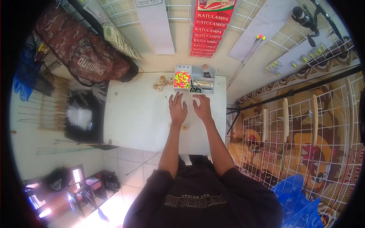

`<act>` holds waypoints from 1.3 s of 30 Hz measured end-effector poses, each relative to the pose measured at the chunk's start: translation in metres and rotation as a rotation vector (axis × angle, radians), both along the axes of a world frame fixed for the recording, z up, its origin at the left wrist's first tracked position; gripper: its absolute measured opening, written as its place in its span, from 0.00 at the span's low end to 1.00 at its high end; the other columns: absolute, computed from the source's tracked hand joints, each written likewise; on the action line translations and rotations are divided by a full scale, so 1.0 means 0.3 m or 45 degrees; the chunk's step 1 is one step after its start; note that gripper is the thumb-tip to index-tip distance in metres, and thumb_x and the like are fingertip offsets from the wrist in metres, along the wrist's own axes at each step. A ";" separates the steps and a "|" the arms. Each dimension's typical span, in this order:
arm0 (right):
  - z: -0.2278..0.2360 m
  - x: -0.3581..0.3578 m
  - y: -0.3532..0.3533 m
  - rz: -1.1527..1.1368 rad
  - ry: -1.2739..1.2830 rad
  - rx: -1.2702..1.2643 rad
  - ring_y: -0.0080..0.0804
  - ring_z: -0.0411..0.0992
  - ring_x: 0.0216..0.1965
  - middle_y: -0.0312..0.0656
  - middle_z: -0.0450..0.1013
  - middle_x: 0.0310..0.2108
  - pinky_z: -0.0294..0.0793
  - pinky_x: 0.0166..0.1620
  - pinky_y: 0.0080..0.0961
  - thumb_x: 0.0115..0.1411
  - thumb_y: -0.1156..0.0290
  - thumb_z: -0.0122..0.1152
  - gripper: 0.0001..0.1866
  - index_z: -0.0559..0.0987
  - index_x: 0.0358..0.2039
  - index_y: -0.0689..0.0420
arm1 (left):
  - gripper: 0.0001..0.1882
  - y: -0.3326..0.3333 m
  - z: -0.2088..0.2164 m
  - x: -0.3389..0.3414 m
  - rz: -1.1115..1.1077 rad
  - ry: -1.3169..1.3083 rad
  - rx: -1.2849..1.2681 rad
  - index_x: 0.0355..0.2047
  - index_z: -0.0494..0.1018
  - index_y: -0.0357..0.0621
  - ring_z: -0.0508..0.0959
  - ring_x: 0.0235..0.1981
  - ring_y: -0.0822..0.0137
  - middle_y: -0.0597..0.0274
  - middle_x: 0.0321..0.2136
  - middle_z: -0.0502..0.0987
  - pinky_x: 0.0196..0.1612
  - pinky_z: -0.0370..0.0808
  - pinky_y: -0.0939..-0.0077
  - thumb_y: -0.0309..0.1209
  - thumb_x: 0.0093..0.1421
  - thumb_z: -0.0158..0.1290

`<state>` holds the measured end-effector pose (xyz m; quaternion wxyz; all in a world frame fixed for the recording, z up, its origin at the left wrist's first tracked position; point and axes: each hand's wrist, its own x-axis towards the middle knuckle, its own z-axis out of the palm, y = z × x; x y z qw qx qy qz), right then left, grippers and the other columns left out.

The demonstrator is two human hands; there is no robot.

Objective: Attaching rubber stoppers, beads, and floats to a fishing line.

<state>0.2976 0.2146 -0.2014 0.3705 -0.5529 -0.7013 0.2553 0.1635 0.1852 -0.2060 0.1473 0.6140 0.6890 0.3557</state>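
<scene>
My left hand (178,109) hovers over or rests on the white table (133,114), fingers spread and pointing at the organizer. Beside it, my right hand (202,107) has its fingers bent a little and its thumb apart. Nothing shows in either hand. Just beyond the fingertips stands a grey compartment organizer (211,80). Its left section holds a heap of small pink and yellow beads or floats (182,79). A small bottle (205,71) and some thin tools (202,84) lie in the right sections. Between my forearms sits a small wooden spool (184,127).
Several wooden spools (162,81) cluster left of the organizer. Red packets (208,34) and a fishing reel (303,19) hang on the back wall. A camouflage rod bag (87,57) hangs at the left. White wire racks (296,129) stand along the right.
</scene>
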 end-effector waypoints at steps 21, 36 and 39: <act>0.005 -0.084 0.158 -0.031 -0.187 0.087 0.47 0.66 0.43 0.44 0.69 0.40 0.67 0.48 0.38 0.53 0.74 0.57 0.13 0.79 0.40 0.51 | 0.24 0.088 0.006 0.001 -0.013 0.182 -0.168 0.59 0.63 0.46 0.49 0.65 0.48 0.64 0.63 0.56 0.62 0.55 0.53 0.33 0.61 0.46; -0.013 -0.146 0.238 -0.036 -0.387 0.125 0.49 0.66 0.43 0.46 0.67 0.43 0.70 0.44 0.41 0.51 0.71 0.60 0.10 0.82 0.35 0.48 | 0.25 0.101 0.011 -0.024 -0.005 0.187 -0.253 0.60 0.61 0.47 0.48 0.65 0.47 0.63 0.64 0.56 0.63 0.55 0.52 0.32 0.61 0.45; -0.021 -0.147 0.251 -0.031 -0.425 0.114 0.49 0.64 0.45 0.45 0.67 0.45 0.69 0.47 0.41 0.51 0.72 0.60 0.10 0.82 0.35 0.47 | 0.25 0.105 0.019 -0.021 -0.002 0.117 -0.264 0.59 0.61 0.46 0.48 0.65 0.45 0.62 0.63 0.56 0.65 0.50 0.51 0.30 0.61 0.46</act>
